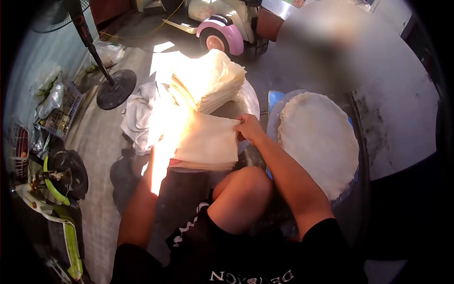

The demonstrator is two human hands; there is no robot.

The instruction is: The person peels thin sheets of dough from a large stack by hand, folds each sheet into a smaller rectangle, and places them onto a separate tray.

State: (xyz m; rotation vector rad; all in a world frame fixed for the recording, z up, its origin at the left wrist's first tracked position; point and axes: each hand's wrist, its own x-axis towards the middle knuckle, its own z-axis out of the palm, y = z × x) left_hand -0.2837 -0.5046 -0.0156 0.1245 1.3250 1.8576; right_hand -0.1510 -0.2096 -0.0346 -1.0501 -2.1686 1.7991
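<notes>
My right hand (248, 128) pinches the right edge of a folded pale sheet (208, 142) that lies on a small stack of the same. My left hand is lost in a bright sun glare at the sheet's left edge; only its forearm (139, 203) shows. Behind the sheet, a taller pile of folded sheets (208, 80) rests on a round tray (248, 102). To the right lies a round stack of flat unfolded sheets (317, 139) on a blue surface (274, 99).
A white cloth (139, 118) lies on the floor left of the tray. A standing fan's base (116, 89) is further left. A pink and white ride-on toy (222, 28) stands at the back. My bent knee (243, 189) is below the sheets.
</notes>
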